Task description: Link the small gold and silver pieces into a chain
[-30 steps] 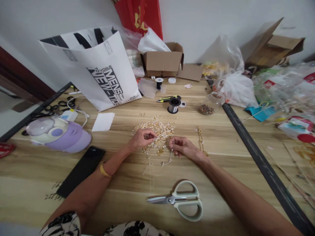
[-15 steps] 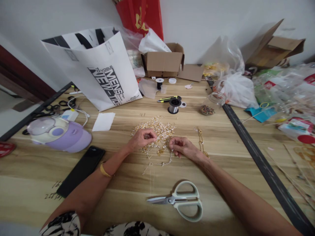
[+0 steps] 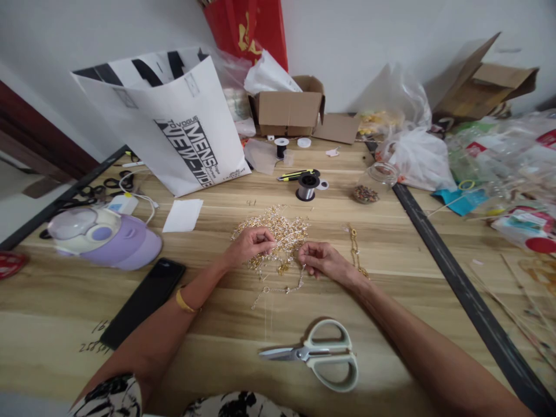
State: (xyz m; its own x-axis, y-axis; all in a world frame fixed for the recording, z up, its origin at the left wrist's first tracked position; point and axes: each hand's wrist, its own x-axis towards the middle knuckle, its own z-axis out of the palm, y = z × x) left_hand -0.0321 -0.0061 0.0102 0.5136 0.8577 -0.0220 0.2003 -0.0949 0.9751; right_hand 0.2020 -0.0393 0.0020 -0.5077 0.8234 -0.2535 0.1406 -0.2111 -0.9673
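A pile of gold and silver chains (image 3: 284, 229) lies in the middle of the wooden table. Over its left side my left hand (image 3: 252, 243) is closed in a pinch, thumb against forefinger; whatever is between the fingertips is too small to make out. My right hand (image 3: 320, 259), at the pile's right edge, pinches one end of a silver chain bracelet (image 3: 286, 289). The bracelet's rest trails leftward on the table, with a ring and a short tail. A gold chain (image 3: 355, 252) lies to the right of my right hand. Nearer me are scissors (image 3: 319, 353) with pale handles.
Behind the pile stand a wire spool (image 3: 307, 186), a yellow-black cutter (image 3: 293, 174) and a glass jar of beads (image 3: 373, 184). To the left are a purple device (image 3: 108, 237), a black phone (image 3: 143, 301) and a large paper bag (image 3: 182, 121). Plastic bags (image 3: 504, 156) crowd the right.
Almost nothing differs. The fingers of my left hand have shifted very slightly; my right hand and the bracelet keep their places.
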